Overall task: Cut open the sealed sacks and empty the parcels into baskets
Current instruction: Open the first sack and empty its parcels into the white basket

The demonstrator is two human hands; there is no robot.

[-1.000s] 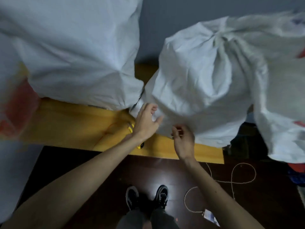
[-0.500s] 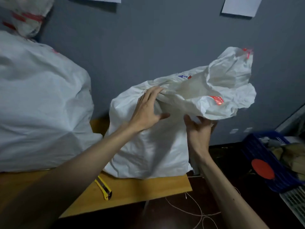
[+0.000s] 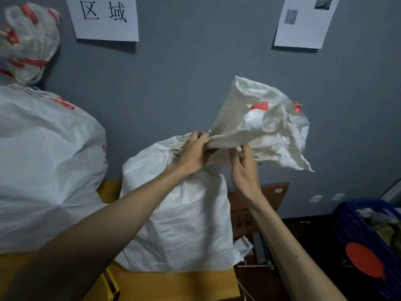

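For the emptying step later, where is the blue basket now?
Head view, lower right edge: the blue basket stands right of the cardboard box and the smaller white sack.

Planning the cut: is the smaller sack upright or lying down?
Upright: the sack stands on the yellow table, left hand gripping its gathered neck.

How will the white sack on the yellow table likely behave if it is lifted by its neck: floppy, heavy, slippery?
Probably floppy: the loose top of the sack crumples and folds beside the left hand gripping its neck. Likely heavy: its body bulges full on the table. It may sag when lifted.
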